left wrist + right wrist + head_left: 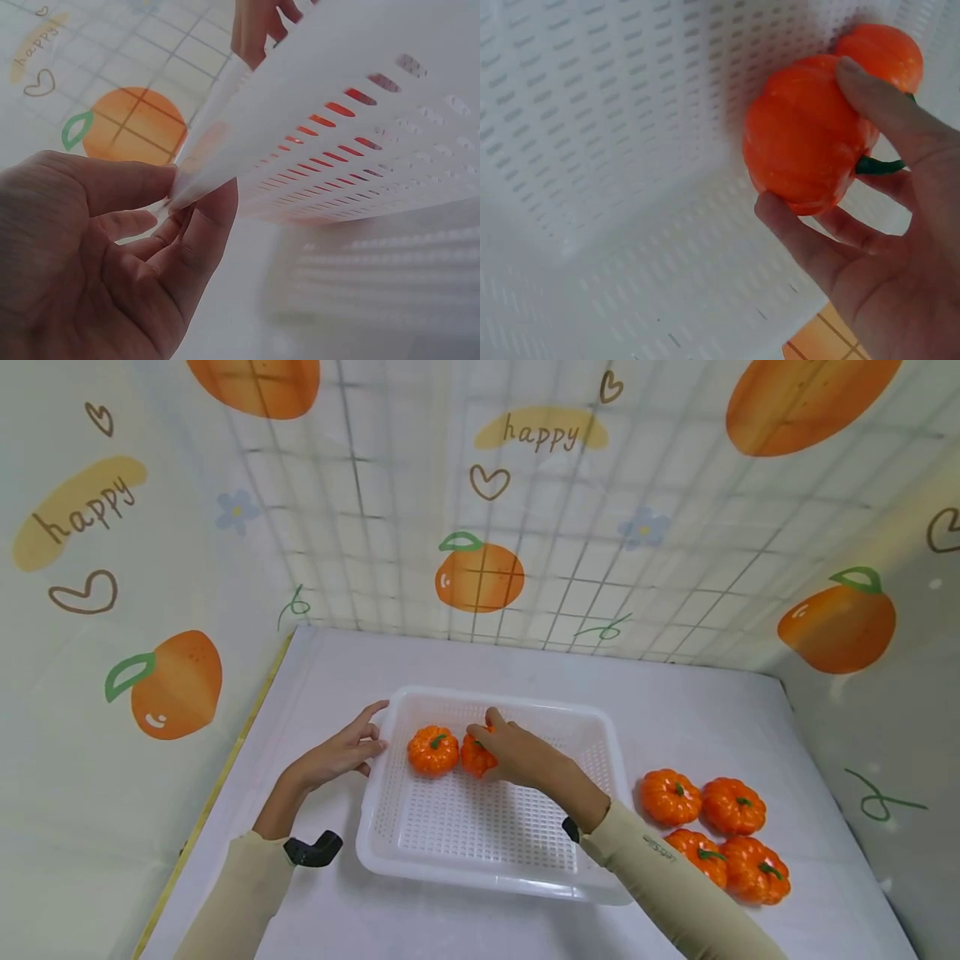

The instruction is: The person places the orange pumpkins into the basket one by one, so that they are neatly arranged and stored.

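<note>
A white perforated plastic basket (487,881) sits on the table. At its left side my left hand (341,752) pinches the rim, thumb on one face and fingers on the other, as the left wrist view shows. My right hand (517,752) reaches inside and grips a small orange pumpkin (802,142) with a green stem, thumb and fingers spread around it. Left of that one, a second pumpkin (432,751) rests on the basket floor near the left wall. In the head view the fingers partly hide the gripped pumpkin.
Several more orange pumpkins (733,806) cluster on the white tabletop (337,652) to the right of the basket, partly behind my right forearm. A curtain (405,510) printed with oranges, over a wire grid, stands along the back and sides.
</note>
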Tool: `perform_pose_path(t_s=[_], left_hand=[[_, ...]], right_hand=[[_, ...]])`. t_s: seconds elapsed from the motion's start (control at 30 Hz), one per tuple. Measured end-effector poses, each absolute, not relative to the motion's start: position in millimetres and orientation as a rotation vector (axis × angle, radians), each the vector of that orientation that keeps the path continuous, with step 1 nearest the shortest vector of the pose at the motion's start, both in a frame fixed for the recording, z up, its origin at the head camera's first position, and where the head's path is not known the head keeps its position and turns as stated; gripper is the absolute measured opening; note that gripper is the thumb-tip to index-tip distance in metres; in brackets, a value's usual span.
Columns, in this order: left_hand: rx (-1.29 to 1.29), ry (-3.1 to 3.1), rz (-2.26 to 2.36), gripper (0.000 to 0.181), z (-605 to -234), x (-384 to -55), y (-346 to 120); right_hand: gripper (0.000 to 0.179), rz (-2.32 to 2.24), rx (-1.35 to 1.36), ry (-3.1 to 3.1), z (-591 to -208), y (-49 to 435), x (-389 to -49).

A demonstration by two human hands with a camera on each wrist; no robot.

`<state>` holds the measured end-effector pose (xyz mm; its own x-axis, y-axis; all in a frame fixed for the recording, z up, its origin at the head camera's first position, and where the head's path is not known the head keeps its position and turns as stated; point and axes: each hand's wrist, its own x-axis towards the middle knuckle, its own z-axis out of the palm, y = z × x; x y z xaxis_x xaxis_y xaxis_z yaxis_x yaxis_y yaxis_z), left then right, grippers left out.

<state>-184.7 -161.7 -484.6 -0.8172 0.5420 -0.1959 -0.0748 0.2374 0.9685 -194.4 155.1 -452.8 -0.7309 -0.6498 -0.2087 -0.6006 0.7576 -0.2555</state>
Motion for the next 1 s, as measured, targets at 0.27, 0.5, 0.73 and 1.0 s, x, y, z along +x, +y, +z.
perform_pose_path(t_s=[0.27, 0.5, 0.73, 1.0], left_hand=[[0.447, 2.002, 1.620, 0.065, -486.2, -186.4, -161.3], [0.431, 2.009, 1.614, 0.065, -486.9, -185.5, -160.6], [0.425, 2.006, 1.615, 0.065, -488.8, -185.3, -159.5], [0.394, 2.024, 1.595, 0.065, -487.5, -186.0, -160.5]], right_hand=[[0.063, -0.165, -0.978, 2.693, -461.9, 155.2, -193.7], [0.073, -0.150, -0.979, 2.726, -464.0, 156.3, -193.7], [0.079, -0.233, -0.882, 2.729, -449.4, 163.1, -190.1], [0.070, -0.355, -0.829, 2.875, -426.4, 194.5, -185.0]])
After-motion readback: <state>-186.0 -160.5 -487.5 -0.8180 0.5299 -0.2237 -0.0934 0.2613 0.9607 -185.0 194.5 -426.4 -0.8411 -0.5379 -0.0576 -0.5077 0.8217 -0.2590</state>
